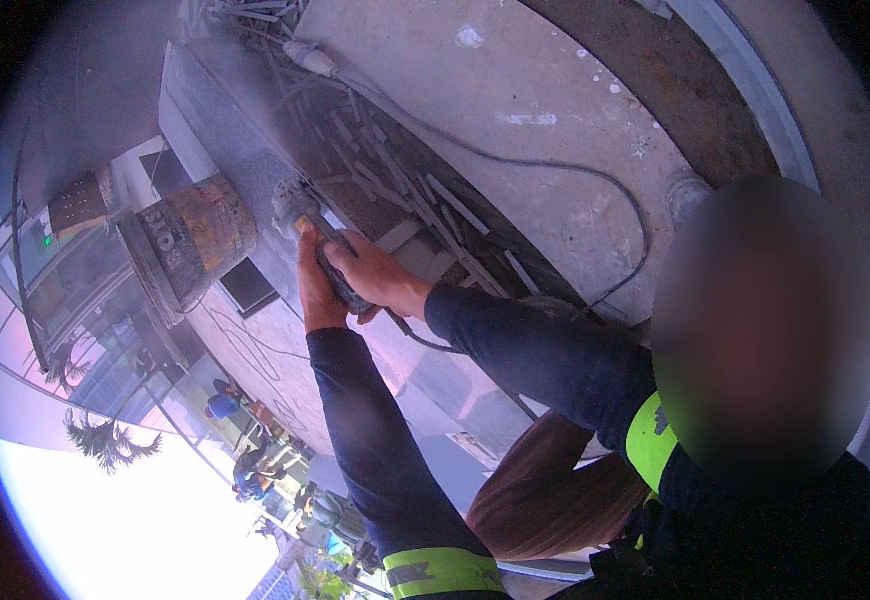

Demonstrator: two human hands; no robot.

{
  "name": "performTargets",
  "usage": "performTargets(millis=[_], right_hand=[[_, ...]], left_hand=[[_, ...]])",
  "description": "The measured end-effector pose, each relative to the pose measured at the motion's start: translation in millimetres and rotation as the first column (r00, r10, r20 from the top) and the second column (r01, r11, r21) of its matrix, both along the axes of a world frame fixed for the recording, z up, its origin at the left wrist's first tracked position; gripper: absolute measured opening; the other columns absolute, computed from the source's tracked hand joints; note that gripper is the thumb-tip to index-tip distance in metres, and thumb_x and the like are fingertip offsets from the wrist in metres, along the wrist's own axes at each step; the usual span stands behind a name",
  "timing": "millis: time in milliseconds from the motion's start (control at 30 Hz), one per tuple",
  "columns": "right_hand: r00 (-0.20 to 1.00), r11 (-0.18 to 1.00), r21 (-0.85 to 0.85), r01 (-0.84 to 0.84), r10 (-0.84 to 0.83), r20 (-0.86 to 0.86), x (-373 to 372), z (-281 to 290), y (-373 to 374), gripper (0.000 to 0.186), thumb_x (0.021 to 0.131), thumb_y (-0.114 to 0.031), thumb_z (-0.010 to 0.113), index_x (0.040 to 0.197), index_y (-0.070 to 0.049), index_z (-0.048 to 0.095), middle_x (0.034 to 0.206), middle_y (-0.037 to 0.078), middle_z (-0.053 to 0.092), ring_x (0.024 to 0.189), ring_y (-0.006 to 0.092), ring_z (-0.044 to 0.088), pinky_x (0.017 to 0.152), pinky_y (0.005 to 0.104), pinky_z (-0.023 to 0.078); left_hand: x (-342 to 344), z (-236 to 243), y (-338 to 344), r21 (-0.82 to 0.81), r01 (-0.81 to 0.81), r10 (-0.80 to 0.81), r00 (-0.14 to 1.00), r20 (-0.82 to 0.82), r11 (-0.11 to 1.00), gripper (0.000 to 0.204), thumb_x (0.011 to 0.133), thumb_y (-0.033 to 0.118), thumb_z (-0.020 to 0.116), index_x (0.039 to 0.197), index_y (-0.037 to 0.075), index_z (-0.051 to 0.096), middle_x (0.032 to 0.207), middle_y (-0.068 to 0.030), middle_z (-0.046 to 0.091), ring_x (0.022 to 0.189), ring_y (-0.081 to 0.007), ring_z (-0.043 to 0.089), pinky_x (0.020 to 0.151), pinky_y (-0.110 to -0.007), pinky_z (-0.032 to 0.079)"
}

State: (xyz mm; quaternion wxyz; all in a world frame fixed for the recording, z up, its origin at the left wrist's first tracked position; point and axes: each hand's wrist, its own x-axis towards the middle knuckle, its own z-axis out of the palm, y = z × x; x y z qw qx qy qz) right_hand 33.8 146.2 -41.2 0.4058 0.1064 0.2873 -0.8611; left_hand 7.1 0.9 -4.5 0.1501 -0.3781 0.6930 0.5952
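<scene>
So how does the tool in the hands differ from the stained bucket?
The power tool is gripped by the left hand and right hand; no hand holds the bucket. The tool is slim, the bucket broad and round. The tool is mostly dark; the bucket carries orange patches. Both look grimy.

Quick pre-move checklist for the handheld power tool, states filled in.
1. Two-handed grip: ok, both hands close around the power tool.
2. Hand protection: not ok, the hands are bare.
3. Tool head condition and guard: cannot tell, too blurred and hazy.
4. Cord clear of the tool head: ok, it leaves from the opposite end of the tool.
5. Bucket clear of the tool head: ok in this view, a gap shows between them.
6. Surroundings tidy: not ok, loose strips lie scattered nearby.
</scene>
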Motion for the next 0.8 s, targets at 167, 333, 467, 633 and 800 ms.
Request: performTargets(millis=[167,333,467,633,800], right_hand=[[1.0,1.0,-0.013,-0.014,0.014,0.02,-7,-7,-4,0.065,0.112,-0.049,0.044,0.162,-0.007,0.036,0.136,0.026,0.061,0.107,0.0374,0.076,0.056,0.0428,0.071],[1.0,1.0,0.012,-0.006,0.005,0.02,-7,0,-1,0.064,0.113,-0.046,0.044,0.162,-0.007,0.037,0.134,0.025,0.062,0.106,0.0361,0.076,0.055,0.0424,0.071],[0.998,0.999,-0.025,-0.049,0.05,0.047,-8,5,7,0.065,0.112,-0.048,0.045,0.161,-0.006,0.037,0.135,0.026,0.062,0.106,0.0367,0.076,0.055,0.0425,0.071],[1.0,1.0,-0.019,-0.014,0.014,0.005,3,6,18,0.067,0.111,-0.049,0.044,0.162,-0.006,0.036,0.134,0.026,0.062,0.103,0.0361,0.077,0.054,0.0416,0.071],[1.0,1.0,0.011,-0.004,0.004,-0.009,13,9,16,0.067,0.112,-0.05,0.042,0.162,-0.006,0.036,0.132,0.026,0.063,0.1,0.0348,0.077,0.055,0.0408,0.071]], left_hand=[[-5,0,10,0.037,-0.022,0.022,1.0,0.0,0.999,0.054,0.11,0.056,0.056,0.119,0.004,0.068,0.1,-0.0126,0.075,0.087,-0.0267,0.075,0.079,-0.044,0.063],[-5,2,5,0.103,-0.039,0.038,0.999,0.01,0.994,0.054,0.11,0.055,0.055,0.119,0.003,0.068,0.101,-0.0132,0.075,0.087,-0.0271,0.075,0.079,-0.044,0.063],[-4,4,4,0.065,-0.004,0.004,1.0,0.004,0.998,0.055,0.108,0.06,0.059,0.121,0.007,0.067,0.104,-0.013,0.074,0.094,-0.0293,0.074,0.084,-0.046,0.061],[7,3,16,0.031,-0.034,0.034,0.999,-0.002,0.999,0.055,0.108,0.06,0.058,0.118,0.007,0.067,0.102,-0.0125,0.074,0.089,-0.0293,0.074,0.08,-0.046,0.061],[15,3,10,0.072,-0.048,0.048,0.999,0.001,0.996,0.055,0.108,0.06,0.058,0.115,0.007,0.067,0.098,-0.0132,0.074,0.084,-0.0299,0.074,0.076,-0.046,0.061]])
